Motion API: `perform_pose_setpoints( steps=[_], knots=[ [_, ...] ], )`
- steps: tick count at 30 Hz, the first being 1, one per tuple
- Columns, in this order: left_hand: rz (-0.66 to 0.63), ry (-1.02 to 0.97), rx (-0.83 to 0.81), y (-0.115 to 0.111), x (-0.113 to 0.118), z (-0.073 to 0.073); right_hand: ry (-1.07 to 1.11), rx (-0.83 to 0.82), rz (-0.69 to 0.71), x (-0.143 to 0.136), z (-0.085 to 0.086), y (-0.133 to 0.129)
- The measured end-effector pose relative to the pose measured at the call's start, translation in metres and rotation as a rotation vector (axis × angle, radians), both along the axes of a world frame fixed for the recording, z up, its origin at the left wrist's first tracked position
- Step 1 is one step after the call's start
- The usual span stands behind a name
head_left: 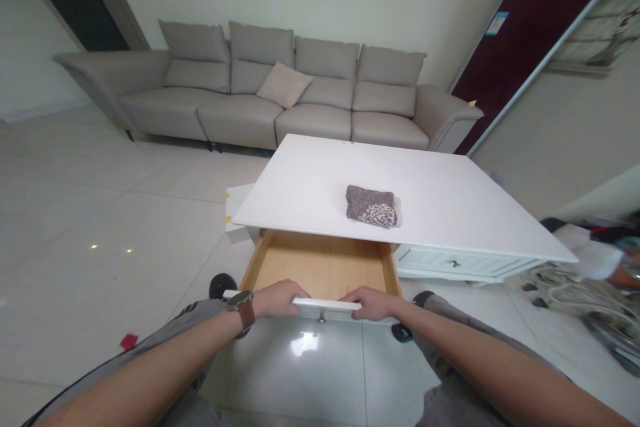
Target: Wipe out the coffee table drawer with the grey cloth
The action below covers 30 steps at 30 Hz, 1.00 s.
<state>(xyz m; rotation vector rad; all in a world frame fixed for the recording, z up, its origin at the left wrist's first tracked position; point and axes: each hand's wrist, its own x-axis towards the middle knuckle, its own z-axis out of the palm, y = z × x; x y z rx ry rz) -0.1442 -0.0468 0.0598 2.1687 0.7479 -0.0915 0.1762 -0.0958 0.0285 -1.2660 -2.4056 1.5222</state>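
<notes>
A white coffee table (pixel 310 180) has its left drawer (pixel 325 265) pulled out, showing a bare wooden inside. My left hand (pixel 281 298), with a watch on the wrist, grips the left part of the drawer's white front edge. Toward the right part of that same edge, my right hand (pixel 371 303) is closed over it. A small round knob (pixel 321 317) sits between the hands, lower on the drawer front. On the tabletop lies a folded brown-grey cloth (pixel 371 206) with a pale pattern.
Behind the table stands a long grey sofa (pixel 315 123) with a beige cushion (pixel 285 85). The right drawer (pixel 450 263) is closed. A white box (pixel 237 212) is at the table's left end. Cables and wheels (pixel 585 300) lie at right. A red scrap (pixel 129 341) is on the floor.
</notes>
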Motion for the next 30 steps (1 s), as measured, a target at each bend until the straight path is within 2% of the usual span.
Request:
perform_pose_setpoints(
  steps=[3, 8, 12, 16, 22, 24, 26, 28, 30],
  knots=[
    [-0.057, -0.005, -0.084, -0.007, 0.001, -0.002, -0.044, -0.052, 0.053, -0.009, -0.001, -0.017],
    [-0.136, 0.104, -0.148, -0.023, 0.004, 0.0, -0.066, -0.084, 0.105, -0.026, -0.002, -0.05],
    [-0.154, 0.165, -0.085, -0.03, 0.007, 0.003, -0.154, 0.046, 0.059, -0.033, 0.003, -0.066],
    [-0.205, 0.271, 0.001, -0.038, 0.01, 0.001, -0.356, 0.223, 0.027, -0.038, 0.008, -0.076],
    [-0.234, 0.312, 0.056, -0.052, 0.017, -0.002, -0.66, 0.409, -0.106, -0.046, 0.002, -0.092],
    [-0.27, 0.357, 0.062, -0.053, 0.02, 0.002, -0.674, 0.433, -0.089, -0.046, 0.002, -0.092],
    [-0.269, 0.441, 0.091, -0.052, 0.024, 0.007, -0.607, 0.443, 0.011, -0.044, 0.007, -0.085],
    [-0.269, 0.486, 0.113, -0.051, 0.028, 0.013, -0.505, 0.487, 0.108, -0.04, 0.018, -0.068],
    [-0.296, 0.466, 0.122, -0.051, 0.032, 0.019, -0.453, 0.608, 0.093, -0.033, 0.034, -0.041]
  ],
)
